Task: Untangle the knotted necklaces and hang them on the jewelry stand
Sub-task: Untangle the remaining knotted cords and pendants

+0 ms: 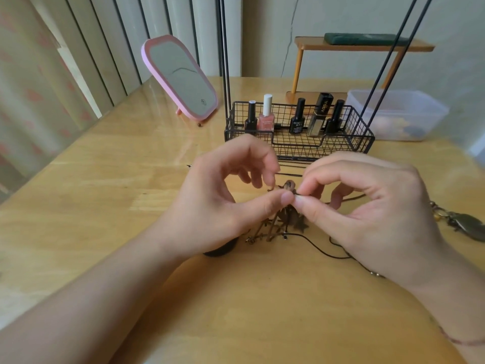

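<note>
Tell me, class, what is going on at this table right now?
A person is working at a knotted necklace tangle held just above a wooden table. The left hand and right hand each pinch the dark cord at the knot, thumbs nearly meeting. Charms and loose cord trail onto the table below. Behind stands a black wire basket holding nail polish bottles. Nothing is hung yet.

"ydby" in gold on black tube (323, 107), "OUR" partly legible on black bottle (297, 119) label
</note>
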`<move>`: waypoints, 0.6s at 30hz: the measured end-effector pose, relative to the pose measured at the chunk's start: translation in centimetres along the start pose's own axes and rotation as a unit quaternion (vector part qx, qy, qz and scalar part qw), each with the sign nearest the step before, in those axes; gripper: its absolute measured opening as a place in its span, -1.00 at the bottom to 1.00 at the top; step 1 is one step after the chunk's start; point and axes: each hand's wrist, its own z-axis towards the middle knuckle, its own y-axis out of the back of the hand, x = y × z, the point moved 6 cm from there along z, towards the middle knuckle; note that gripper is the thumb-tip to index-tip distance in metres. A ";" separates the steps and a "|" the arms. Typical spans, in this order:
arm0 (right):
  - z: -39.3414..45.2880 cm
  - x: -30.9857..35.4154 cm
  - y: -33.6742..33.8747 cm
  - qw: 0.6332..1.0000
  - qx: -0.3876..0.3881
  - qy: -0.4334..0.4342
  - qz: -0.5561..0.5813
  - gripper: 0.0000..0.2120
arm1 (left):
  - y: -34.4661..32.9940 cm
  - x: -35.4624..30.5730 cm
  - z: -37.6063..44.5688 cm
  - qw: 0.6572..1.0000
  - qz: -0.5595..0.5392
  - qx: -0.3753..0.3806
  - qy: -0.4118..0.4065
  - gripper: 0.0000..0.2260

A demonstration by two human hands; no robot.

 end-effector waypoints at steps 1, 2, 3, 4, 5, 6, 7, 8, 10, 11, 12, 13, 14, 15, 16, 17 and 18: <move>0.0 0.0 0.0 1.000 -0.003 -0.002 -0.002 -0.95 | -0.1 0.1 0.0 1.000 -0.004 0.003 0.009 -0.84; -0.1 0.0 0.0 1.000 -0.005 -0.003 -0.004 -0.96 | -0.2 0.2 0.0 1.000 -0.006 0.010 0.024 -0.86; -0.1 -0.1 -0.1 1.000 -0.005 -0.003 -0.004 -0.96 | -0.3 0.4 0.0 0.999 -0.011 0.020 0.042 -0.88; -0.1 -0.1 -0.2 1.000 -0.003 -0.004 -0.002 -0.96 | -0.4 0.6 0.0 0.997 -0.022 0.031 0.060 -0.89; -0.1 -0.1 -0.3 1.000 0.001 -0.006 0.001 -0.96 | -0.5 0.8 0.0 0.995 -0.042 0.040 0.080 -0.89; -0.1 -0.1 -0.3 1.000 0.008 -0.007 0.006 -0.97 | -0.5 1.0 0.0 0.991 -0.072 0.045 0.102 -0.90; -0.1 -0.1 -0.4 1.000 0.016 -0.007 0.012 -0.97 | -0.5 1.3 -0.1 0.986 -0.105 0.050 0.123 -0.91; -0.1 -0.1 -0.5 0.999 0.027 -0.006 0.019 -0.98 | -0.5 1.5 -0.2 0.980 -0.132 0.055 0.137 -0.92; -0.2 -0.2 -0.5 0.999 0.036 -0.008 0.034 -0.98 | -0.5 1.9 -0.3 0.977 -0.147 0.058 0.146 -0.94; -0.2 -0.2 -0.3 0.999 0.028 -0.013 0.037 -0.96 | -0.5 2.0 -0.3 0.977 -0.145 0.058 0.143 -0.96; -0.2 -0.4 -0.1 0.999 0.017 -0.021 0.035 -0.92 | -0.5 2.0 -0.2 0.979 -0.141 0.059 0.137 -0.96; -0.2 -0.5 -0.1 0.999 0.010 -0.029 0.030 -0.89 | -0.4 1.8 -0.2 0.982 -0.129 0.058 0.126 -0.95; -0.2 -0.6 -0.1 0.999 0.012 -0.032 0.023 -0.87 | -0.4 1.6 -0.1 0.985 -0.114 0.057 0.116 -0.94; -0.1 -0.6 -0.3 0.999 0.018 -0.032 0.017 -0.87 | -0.5 1.4 -0.1 0.988 -0.099 0.058 0.107 -0.94; -0.1 -0.6 -0.4 0.999 0.022 -0.030 0.012 -0.88 | -0.5 1.3 -0.1 0.990 -0.084 0.058 0.101 -0.96; -0.1 -0.6 -0.5 0.999 0.022 -0.027 0.008 -0.90 | -0.6 1.3 -0.1 0.991 -0.068 0.057 0.099 -0.95; -0.1 -0.6 -0.5 0.999 0.021 -0.025 0.004 -0.91 | -0.6 1.4 -0.1 0.992 -0.059 0.055 0.100 -0.94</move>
